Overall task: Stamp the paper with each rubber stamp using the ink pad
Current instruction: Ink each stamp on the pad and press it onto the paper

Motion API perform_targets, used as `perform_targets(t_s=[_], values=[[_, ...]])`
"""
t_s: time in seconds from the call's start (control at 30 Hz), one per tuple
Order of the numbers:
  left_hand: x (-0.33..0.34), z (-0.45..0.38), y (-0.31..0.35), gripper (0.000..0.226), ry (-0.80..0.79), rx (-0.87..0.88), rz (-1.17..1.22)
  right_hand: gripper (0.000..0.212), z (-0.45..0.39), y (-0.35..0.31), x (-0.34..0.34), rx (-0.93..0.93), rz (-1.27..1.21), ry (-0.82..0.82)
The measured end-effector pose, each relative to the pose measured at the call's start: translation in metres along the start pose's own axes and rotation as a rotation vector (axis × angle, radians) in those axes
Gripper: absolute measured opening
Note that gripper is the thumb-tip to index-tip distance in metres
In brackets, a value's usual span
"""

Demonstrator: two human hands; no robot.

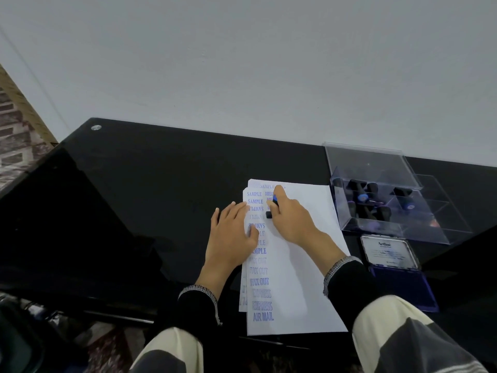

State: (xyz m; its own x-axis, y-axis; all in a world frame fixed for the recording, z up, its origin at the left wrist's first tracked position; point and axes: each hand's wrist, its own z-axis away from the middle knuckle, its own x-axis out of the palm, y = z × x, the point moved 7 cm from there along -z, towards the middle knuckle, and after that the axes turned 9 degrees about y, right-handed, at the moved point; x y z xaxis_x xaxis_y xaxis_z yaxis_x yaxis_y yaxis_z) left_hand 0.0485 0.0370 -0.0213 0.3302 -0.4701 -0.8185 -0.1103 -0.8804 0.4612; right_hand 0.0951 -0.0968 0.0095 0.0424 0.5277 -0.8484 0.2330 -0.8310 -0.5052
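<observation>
Right hand grips a rubber stamp pressed on the paper; left hand lies flat on the paper's left edge. Rocking the stamp would likely smear or double the print.

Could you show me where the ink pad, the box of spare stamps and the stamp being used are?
ink pad [403, 285]: head view, on its blue inked surface.
clear stamp box [376, 162]: head view, on its raised lid.
rubber stamp [269, 214]: head view, on its black end below the right hand [291, 219].

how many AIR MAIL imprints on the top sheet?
1, at the bottom of the stamped column on the top sheet: AIR MAIL imprint. The hands may hide others higher up.
</observation>
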Motion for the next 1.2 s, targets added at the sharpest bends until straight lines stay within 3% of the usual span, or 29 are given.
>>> perform_targets(t_s=[0.27, 0.53, 0.63, 0.7, 0.93, 1.2], values=[[-0.001, 0.001, 0.001, 0.053, 0.008, -0.002, 0.012, 0.027, 0.025, -0.001, 0.001, -0.056, 0.013, 0.193], [0.000, 0.001, 0.000, 0.053, 0.010, 0.001, 0.018, 0.026, 0.027, -0.001, 0.002, -0.043, -0.050, 0.189], [-0.001, 0.001, 0.001, 0.053, 0.005, 0.002, 0.015, 0.014, 0.025, -0.002, 0.000, -0.036, -0.101, 0.147], [-0.002, 0.001, 0.001, 0.054, 0.003, 0.000, 0.020, 0.011, 0.024, 0.002, -0.006, 0.005, -0.214, 0.158], [0.000, 0.000, 0.000, 0.054, -0.023, -0.012, 0.024, 0.020, 0.039, 0.043, -0.048, 0.270, -0.551, 0.487], [-0.001, 0.000, 0.001, 0.053, -0.021, -0.012, 0.019, 0.020, 0.042, 0.051, -0.056, 0.303, -0.597, 0.500]])
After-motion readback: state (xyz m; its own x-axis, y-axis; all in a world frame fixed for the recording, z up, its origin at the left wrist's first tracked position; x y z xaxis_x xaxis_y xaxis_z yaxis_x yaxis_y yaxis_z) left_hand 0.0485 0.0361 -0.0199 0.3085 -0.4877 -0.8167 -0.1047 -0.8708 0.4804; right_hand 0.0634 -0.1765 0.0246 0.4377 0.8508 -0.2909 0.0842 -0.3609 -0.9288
